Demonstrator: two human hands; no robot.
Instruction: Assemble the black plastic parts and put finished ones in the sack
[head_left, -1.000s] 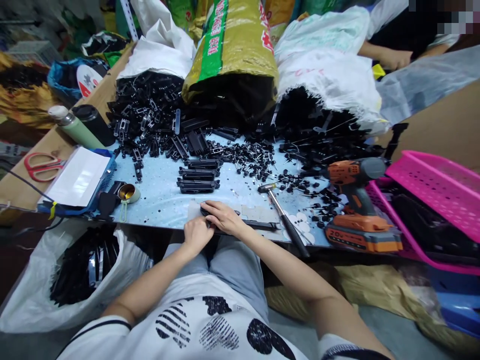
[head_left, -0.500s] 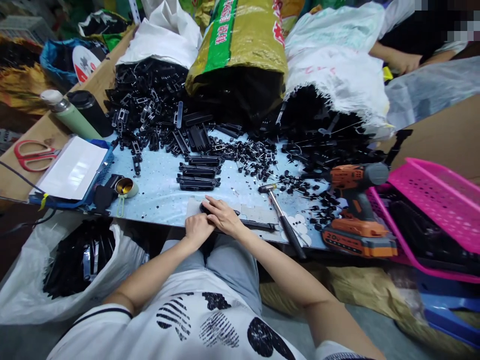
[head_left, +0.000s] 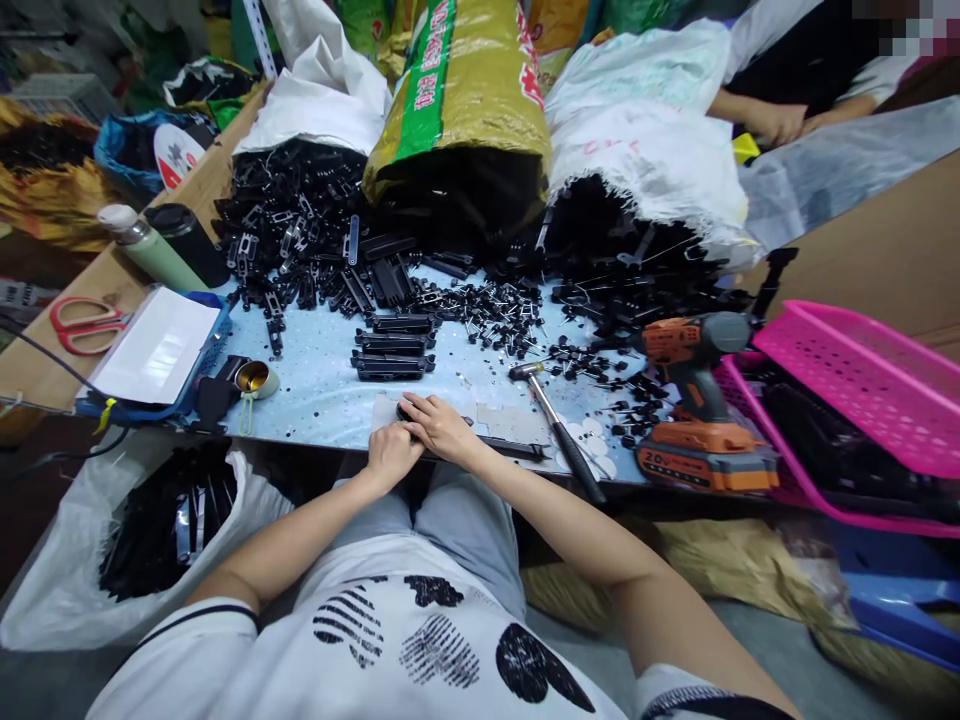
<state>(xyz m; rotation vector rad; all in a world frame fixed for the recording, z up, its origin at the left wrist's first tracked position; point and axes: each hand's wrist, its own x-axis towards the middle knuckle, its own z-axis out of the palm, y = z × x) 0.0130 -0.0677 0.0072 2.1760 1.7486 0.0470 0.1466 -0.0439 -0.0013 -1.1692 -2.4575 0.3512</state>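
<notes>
At the front edge of the bench my left hand (head_left: 394, 456) is closed, its fingers bent around a black plastic part (head_left: 404, 411) that mostly hides under my hands. My right hand (head_left: 442, 430) overlaps it from the right, fingers curled over the same part. A long black bar (head_left: 514, 447) lies along the edge just right of my hands, on pale grey pads. Several similar black bars (head_left: 394, 367) lie in a row beyond my hands. Off to the right a hammer (head_left: 561, 430) rests with its handle over the edge.
An orange cordless drill (head_left: 701, 400) and a pink basket (head_left: 847, 500) stand at right. Heaps of small black pins (head_left: 502, 315) and clips (head_left: 300, 235) spread behind, below open sacks (head_left: 469, 110). Left are scissors (head_left: 88, 325), a small cup (head_left: 256, 379) and bottles (head_left: 146, 250). A co-worker's hands (head_left: 784, 122) show top right.
The view has shifted slightly, so the drill and basket sit further left in the picture. Both my hands stay together on the black part, with little visible movement.
</notes>
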